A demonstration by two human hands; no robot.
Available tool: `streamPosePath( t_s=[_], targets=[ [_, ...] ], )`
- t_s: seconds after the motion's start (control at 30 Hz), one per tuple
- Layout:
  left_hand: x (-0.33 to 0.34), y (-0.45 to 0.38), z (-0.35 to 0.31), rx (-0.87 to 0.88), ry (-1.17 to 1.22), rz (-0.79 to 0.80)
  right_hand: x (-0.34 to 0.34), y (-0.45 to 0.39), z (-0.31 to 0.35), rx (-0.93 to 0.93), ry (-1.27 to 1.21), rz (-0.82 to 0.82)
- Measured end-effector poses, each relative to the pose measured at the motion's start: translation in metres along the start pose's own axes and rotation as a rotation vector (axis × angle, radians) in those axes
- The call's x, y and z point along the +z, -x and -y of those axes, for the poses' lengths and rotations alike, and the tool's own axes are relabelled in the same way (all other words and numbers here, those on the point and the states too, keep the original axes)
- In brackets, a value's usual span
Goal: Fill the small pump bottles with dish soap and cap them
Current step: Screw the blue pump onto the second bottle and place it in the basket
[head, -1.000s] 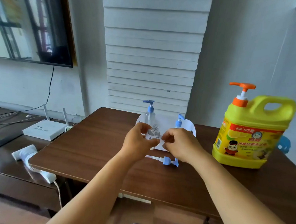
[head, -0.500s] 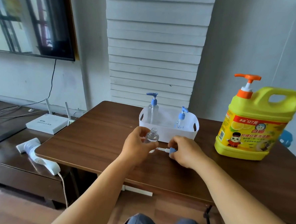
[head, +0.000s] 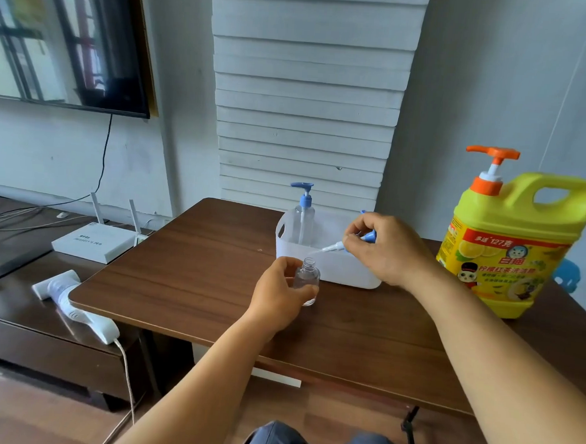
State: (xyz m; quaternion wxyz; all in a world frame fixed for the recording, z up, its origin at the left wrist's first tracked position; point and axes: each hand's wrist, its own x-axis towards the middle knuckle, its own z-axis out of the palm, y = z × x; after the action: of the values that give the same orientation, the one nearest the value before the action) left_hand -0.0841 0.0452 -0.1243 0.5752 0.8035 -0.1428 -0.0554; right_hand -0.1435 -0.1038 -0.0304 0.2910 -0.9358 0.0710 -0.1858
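A person seated at a dark wooden counter (head: 195, 284) works on a set of small pump bottles. The left hand (head: 276, 298) grips a small clear bottle (head: 307, 281) that stands upright on the counter, fingers and thumb curled round its lower body, its threaded neck open and uncapped. The right hand (head: 386, 250) is raised just above and to the right of it, fingers pinching a blue pump cap (head: 369, 236) whose white stem and thin dip tube slant down and left toward the bottle's mouth; the tube's tip is too faint to say whether it touches the neck.

Just behind the bottle sits a white plastic basket (head: 329, 270) with a cut-out handle in its left end. A taller clear pump bottle (head: 302, 220) with a blue pump head stands upright in the basket's left part. A sliver of blue shows behind the right hand; what it belongs to cannot be told.

At the right of the counter, well apart from the hands, stands a large yellow dish soap jug (head: 509, 248) with an orange pump and a red-and-yellow label. To the left, on a lower dark cabinet (head: 13, 335), lie a white router (head: 94, 242) with two upright aerials and a white power strip (head: 83, 315) with its cord trailing down. A wall-mounted screen (head: 66, 36) hangs above.
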Motion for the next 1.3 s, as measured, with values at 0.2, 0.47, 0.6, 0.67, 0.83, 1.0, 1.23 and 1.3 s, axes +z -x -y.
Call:
streamPosePath(
  t_s=[0.2, 0.47, 0.6, 0.67, 0.83, 1.0, 1.23, 1.3],
  targets=[
    [-0.003, -0.001, 0.001, 0.008, -0.023, 0.031, -0.004, -0.009, 0.013, -0.005, 0.121, 0.074],
    [-0.003, -0.002, 0.003, 0.024, -0.042, 0.048, 0.015, -0.014, 0.027, -0.001, 0.152, 0.167],
    [-0.004, -0.001, 0.004, 0.049, -0.032, 0.054, 0.041, -0.014, 0.022, 0.063, 0.117, 0.214],
    [-0.005, -0.001, 0.003, 0.062, -0.036, 0.063, 0.046, -0.012, 0.019, 0.098, 0.055, 0.215],
    [-0.006, -0.003, 0.004, 0.065, -0.025, 0.074, 0.044, -0.012, 0.006, 0.108, -0.208, 0.282],
    [-0.005, -0.001, 0.003, 0.103, -0.064, 0.082, 0.054, -0.009, 0.004, 0.140, -0.199, 0.188],
    [-0.008, -0.003, 0.002, 0.118, -0.061, 0.089, 0.050, -0.007, 0.004, 0.138, -0.266, 0.213],
    [-0.010, -0.004, -0.001, 0.127, -0.048, 0.081, 0.047, -0.006, 0.005, 0.148, -0.335, 0.202]
  ],
)
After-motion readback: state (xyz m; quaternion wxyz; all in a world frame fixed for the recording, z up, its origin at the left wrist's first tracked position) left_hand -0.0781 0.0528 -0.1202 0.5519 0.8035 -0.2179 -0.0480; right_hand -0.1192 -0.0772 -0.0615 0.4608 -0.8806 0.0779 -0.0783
